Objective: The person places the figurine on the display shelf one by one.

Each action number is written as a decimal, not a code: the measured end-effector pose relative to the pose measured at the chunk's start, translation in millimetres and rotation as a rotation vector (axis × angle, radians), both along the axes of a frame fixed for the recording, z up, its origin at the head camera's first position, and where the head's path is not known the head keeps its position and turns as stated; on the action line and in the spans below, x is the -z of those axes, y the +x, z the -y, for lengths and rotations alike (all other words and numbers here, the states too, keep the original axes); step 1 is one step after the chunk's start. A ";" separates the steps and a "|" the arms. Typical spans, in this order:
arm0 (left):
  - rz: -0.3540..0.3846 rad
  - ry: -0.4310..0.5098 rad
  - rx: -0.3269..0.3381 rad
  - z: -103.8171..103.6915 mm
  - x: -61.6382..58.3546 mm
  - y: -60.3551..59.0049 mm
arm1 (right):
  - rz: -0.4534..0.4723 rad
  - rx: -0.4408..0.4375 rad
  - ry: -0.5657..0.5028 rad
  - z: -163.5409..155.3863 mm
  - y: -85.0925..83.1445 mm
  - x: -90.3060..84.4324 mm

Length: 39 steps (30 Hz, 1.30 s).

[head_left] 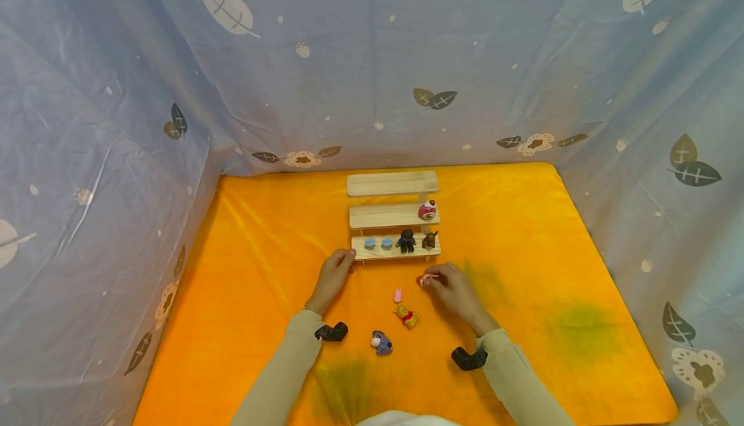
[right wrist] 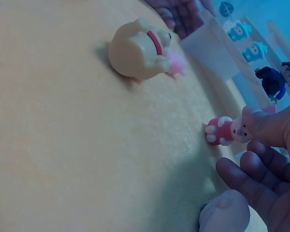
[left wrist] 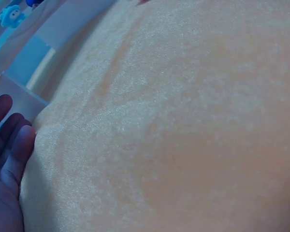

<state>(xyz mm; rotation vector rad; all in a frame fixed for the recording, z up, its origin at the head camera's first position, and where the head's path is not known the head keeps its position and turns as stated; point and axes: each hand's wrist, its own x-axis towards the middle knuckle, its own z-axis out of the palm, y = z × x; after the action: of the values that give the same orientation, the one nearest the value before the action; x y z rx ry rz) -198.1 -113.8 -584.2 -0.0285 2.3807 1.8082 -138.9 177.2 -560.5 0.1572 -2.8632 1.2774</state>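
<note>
My right hand (head_left: 437, 280) is low over the orange cloth (head_left: 523, 232). Its forefinger tip (right wrist: 263, 126) touches a small red-and-white figure (right wrist: 222, 130) lying on the cloth, and the thumb (right wrist: 226, 213) stays apart from it. My left hand (head_left: 343, 259) rests with relaxed fingers (left wrist: 12, 140) against the left end of the bottom step of a three-step wooden stand (head_left: 393, 184). That step carries two blue figures (head_left: 378, 243), a dark figure (head_left: 406, 240) and a brown one (head_left: 429, 239). A red-and-white figure (head_left: 427, 210) stands on the middle step.
Loose on the cloth between my hands lie a pink figure (head_left: 398, 295), a yellow bear (head_left: 407, 316) and a blue-grey figure (head_left: 381, 343). A leaf-print grey-blue sheet (head_left: 372, 58) walls in the back and both sides. Greenish stains (head_left: 581, 329) mark the cloth.
</note>
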 end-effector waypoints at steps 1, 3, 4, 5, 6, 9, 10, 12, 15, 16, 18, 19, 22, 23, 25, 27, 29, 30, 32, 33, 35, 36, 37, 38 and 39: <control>-0.001 -0.001 0.001 0.0 -0.4 0.3 | -0.002 0.002 -0.005 -0.3 0.2 0.1; -0.002 -0.003 0.001 -0.2 -0.9 0.6 | -0.009 0.001 -0.014 -1.2 0.9 -0.2; -0.002 -0.004 0.002 -0.3 -1.1 0.7 | -0.011 0.001 -0.029 -1.7 1.2 -0.7; -0.002 -0.004 0.003 -0.2 -1.1 0.8 | -0.011 -0.001 -0.050 -2.3 1.5 -1.2; -0.002 -0.006 0.004 -0.2 -1.3 0.8 | -0.011 -0.003 -0.067 -2.7 1.6 -1.9; 0.003 -0.005 0.008 0.0 -1.4 0.4 | -0.011 -0.012 -0.121 -4.1 1.5 -5.6; 0.005 -0.005 0.007 0.0 -1.3 0.4 | -0.014 -0.014 -0.133 -4.4 1.3 -7.4; 0.007 -0.002 0.007 -0.1 -1.4 0.5 | -0.014 -0.018 -0.139 -5.0 0.9 -11.4; 0.006 -0.003 0.011 -0.4 -1.6 0.8 | 0.013 -0.013 -0.171 -5.7 1.8 -22.3; 0.007 -0.002 0.012 -0.3 -1.8 1.0 | 0.022 -0.011 -0.186 -5.8 2.6 -26.8; 0.007 -0.004 0.014 0.0 -2.1 1.3 | 0.042 -0.017 -0.231 -6.4 4.6 -36.5; 0.008 -0.004 0.014 0.0 -2.1 1.3 | 0.052 -0.021 -0.254 -6.8 5.6 -41.4; 0.010 -0.001 0.012 0.4 -2.1 1.4 | 0.060 -0.042 -0.321 -8.2 7.2 -51.8; 0.009 -0.003 0.012 0.4 -2.0 1.4 | 0.065 -0.053 -0.347 -8.8 7.5 -54.4; 0.008 -0.002 0.012 0.3 -1.8 1.3 | 0.073 -0.071 -0.396 -9.9 7.7 -58.5; 0.004 -0.002 0.011 0.4 -1.6 1.1 | 0.078 -0.080 -0.433 -10.5 7.5 -61.6; 0.001 -0.006 0.012 0.5 -1.1 0.8 | 0.076 -0.092 -0.462 -11.2 7.2 -64.1; -0.001 -0.006 0.012 0.5 -0.9 0.7 | 0.074 -0.094 -0.471 -11.3 7.1 -65.3; -0.005 -0.002 0.013 0.7 -0.2 0.2 | 0.072 -0.088 -0.480 -11.1 6.4 -67.3; -0.005 0.000 0.013 0.7 0.0 0.0 | 0.070 -0.083 -0.482 -11.0 5.9 -68.2; -0.006 0.002 0.014 0.9 0.3 -0.2 | 0.067 -0.070 -0.487 -10.3 4.8 -70.4; -0.007 0.000 0.014 1.1 0.4 -0.2 | 0.065 -0.064 -0.490 -9.9 4.2 -71.8; -0.006 0.000 0.014 1.1 0.5 -0.2 | 0.063 -0.058 -0.488 -9.6 3.6 -73.1; -0.007 -0.005 0.013 1.2 0.5 -0.2 | 0.060 -0.054 -0.491 -9.3 3.0 -74.5; -0.006 -0.008 0.014 1.2 0.5 -0.2 | 0.062 -0.042 -0.491 -9.0 2.6 -76.2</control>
<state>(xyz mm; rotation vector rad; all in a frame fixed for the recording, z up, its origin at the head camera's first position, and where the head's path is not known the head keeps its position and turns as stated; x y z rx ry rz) -198.3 -115.1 -584.7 -0.0071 2.3861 1.7955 -136.4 186.2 -484.3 0.1748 -2.5014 1.9690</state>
